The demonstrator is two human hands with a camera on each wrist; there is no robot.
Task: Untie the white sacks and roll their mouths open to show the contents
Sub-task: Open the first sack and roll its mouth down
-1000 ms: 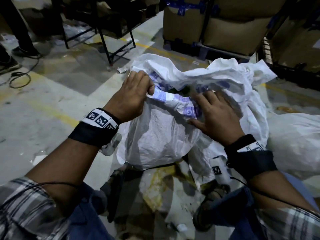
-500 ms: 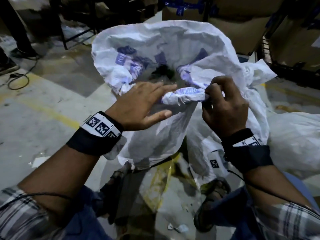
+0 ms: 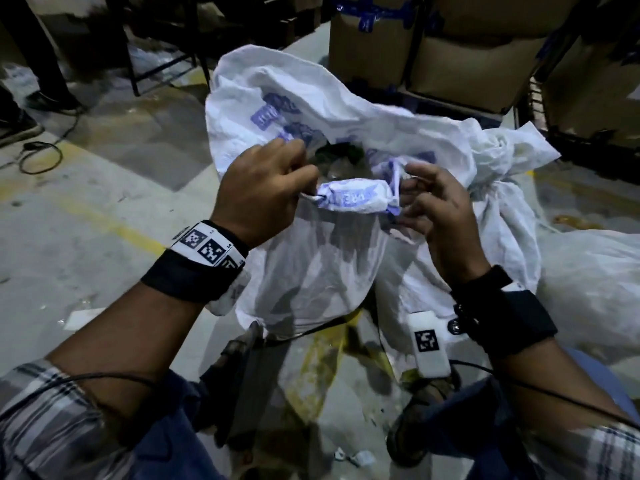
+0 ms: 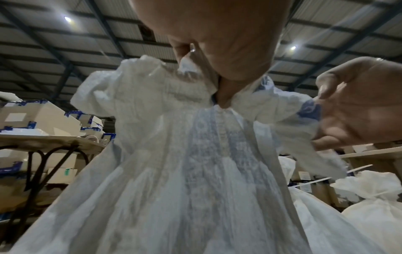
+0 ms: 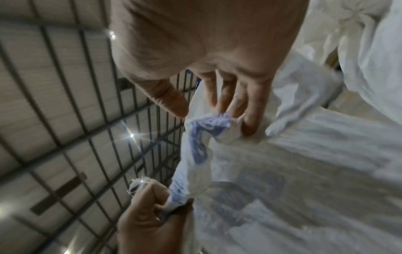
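Note:
A white woven sack (image 3: 311,271) with blue print stands on the floor in front of me, its mouth open. Something dark (image 3: 341,157) shows inside. The near rim (image 3: 353,200) is rolled into a short tube between my hands. My left hand (image 3: 277,188) grips the tube's left end in a fist, which the left wrist view shows as the hand (image 4: 217,68) bunching the cloth. My right hand (image 3: 433,206) pinches the right end between thumb and loosely bent fingers (image 5: 230,103). The far wall of the sack stands up behind the opening.
Another white sack (image 3: 588,271) lies at my right, and a tied one (image 4: 380,197) stands beyond it. Taped cardboard boxes (image 3: 450,46) are stacked behind. A black metal frame (image 3: 166,64) and a floor cable (image 3: 41,157) sit at the left. My sandalled foot (image 3: 422,427) is below the sack.
The sack's far wall rose as the mouth opened. My left hand went from flat fingers on the rim to a fist around its left end. My right hand's grip loosened into a pinch.

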